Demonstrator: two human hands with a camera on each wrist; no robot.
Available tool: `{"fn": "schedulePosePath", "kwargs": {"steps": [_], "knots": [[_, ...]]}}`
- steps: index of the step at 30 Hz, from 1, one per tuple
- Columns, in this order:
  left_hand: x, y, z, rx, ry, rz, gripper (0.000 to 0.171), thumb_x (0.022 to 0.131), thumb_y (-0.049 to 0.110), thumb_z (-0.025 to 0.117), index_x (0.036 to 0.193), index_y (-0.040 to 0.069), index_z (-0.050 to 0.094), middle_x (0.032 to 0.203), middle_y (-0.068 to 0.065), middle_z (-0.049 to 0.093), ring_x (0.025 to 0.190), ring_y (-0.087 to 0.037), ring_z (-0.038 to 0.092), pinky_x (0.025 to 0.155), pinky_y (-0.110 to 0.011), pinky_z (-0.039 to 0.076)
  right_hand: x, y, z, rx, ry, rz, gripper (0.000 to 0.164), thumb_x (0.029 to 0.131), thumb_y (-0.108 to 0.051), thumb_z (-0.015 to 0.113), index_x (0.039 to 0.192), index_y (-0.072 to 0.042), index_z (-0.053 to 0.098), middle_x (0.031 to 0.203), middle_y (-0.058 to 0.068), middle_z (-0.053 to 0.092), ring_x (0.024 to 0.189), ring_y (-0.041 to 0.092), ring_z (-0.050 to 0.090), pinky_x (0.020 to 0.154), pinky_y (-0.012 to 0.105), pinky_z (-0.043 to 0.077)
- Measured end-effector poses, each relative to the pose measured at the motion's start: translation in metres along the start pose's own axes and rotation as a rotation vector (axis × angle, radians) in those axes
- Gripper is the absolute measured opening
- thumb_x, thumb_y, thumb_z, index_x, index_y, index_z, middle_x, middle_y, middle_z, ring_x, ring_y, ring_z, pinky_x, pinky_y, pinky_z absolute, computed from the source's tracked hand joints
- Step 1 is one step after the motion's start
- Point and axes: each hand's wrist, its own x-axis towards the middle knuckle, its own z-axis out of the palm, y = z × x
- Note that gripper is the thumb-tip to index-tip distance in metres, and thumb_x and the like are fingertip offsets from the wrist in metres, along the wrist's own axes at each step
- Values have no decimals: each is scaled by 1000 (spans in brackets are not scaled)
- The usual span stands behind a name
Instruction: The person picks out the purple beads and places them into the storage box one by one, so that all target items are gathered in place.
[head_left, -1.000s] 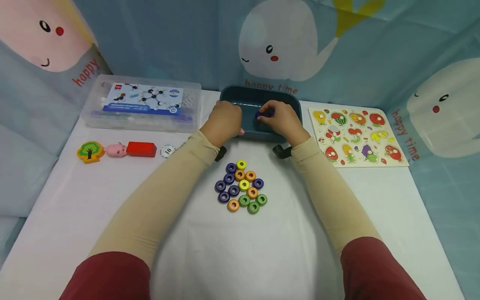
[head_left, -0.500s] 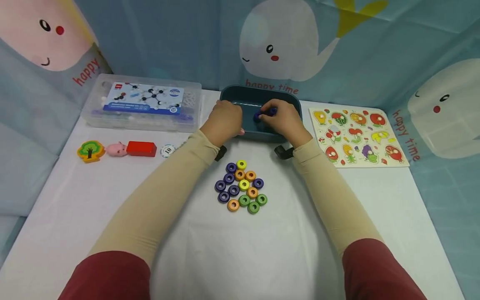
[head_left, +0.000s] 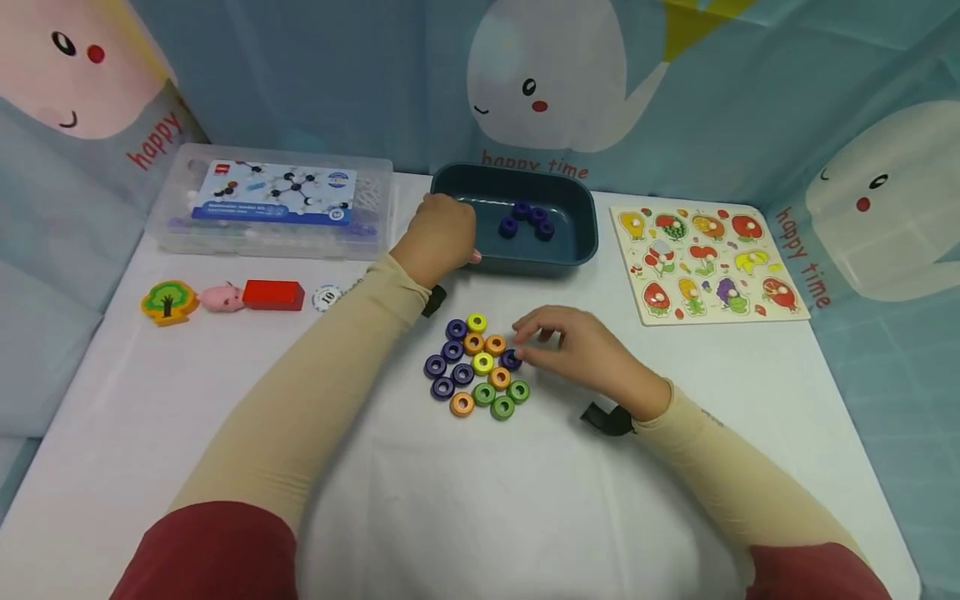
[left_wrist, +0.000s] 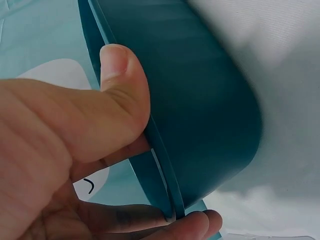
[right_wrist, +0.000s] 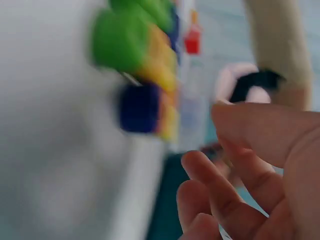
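My left hand (head_left: 442, 232) holds the near left corner of a dark teal plastic bin (head_left: 573, 260). In the left wrist view the thumb (left_wrist: 122, 75) lies over the rim, with fingers curled at the rim's other side. Several purple rings (head_left: 508, 227) lie inside the bin, toward its middle. On the table in front sits a cluster of small rings, purple, yellow, orange and green (head_left: 502, 407). My right hand (head_left: 581, 350) hovers at the cluster's right side, thumb and fingers parted around nothing. Its fingertips are right by a purple ring (right_wrist: 140, 108) at the edge.
A clear lidded box with a molecule-model label (head_left: 273, 237) stands at the back left. Before it lie a tree piece (head_left: 168, 302), a pink pig (head_left: 221, 297), a red block (head_left: 273, 295) and a chip marked 10 (head_left: 327, 297). A fruit puzzle board (head_left: 712, 265) lies at right.
My right hand has let go of a purple ring inside the bin and come back toward me to the ring cluster. The left hand stays on the bin's corner.
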Motion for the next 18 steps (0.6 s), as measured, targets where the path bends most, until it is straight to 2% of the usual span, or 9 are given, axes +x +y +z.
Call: {"fn": "schedulePosePath", "kwargs": {"steps": [3,7,14,18], "knots": [[1,0,0,-6,-4,2,64,94,50,65,129,-4,64,133,-22,64,129,-43,55,117,-51,38,-5,7,16,-24,-79,2,9,88,-22,78,95,-24,74,113,-10,72,100,9,62,86,36,52],[2,0,0,-15,-6,4,64,95,49,65,130,-4,63,133,-21,64,130,-43,54,117,-50,37,-5,11,24,-56,-89,21,10,87,-21,78,94,-25,72,106,-14,70,96,11,59,89,33,50],[-2,-1,-1,-23,-15,-8,61,95,48,65,127,-3,65,132,-21,65,131,-44,53,117,-50,38,-4,10,28,-84,-84,38,11,88,-25,78,97,-27,72,102,-14,69,90,13,60,81,31,50],[-3,0,-1,-27,20,12,58,94,48,67,122,-3,68,126,-20,68,126,-43,57,117,-51,38,-2,4,16,-115,-76,46,11,87,-28,79,96,-28,72,99,-16,70,88,11,60,81,31,50]]}}
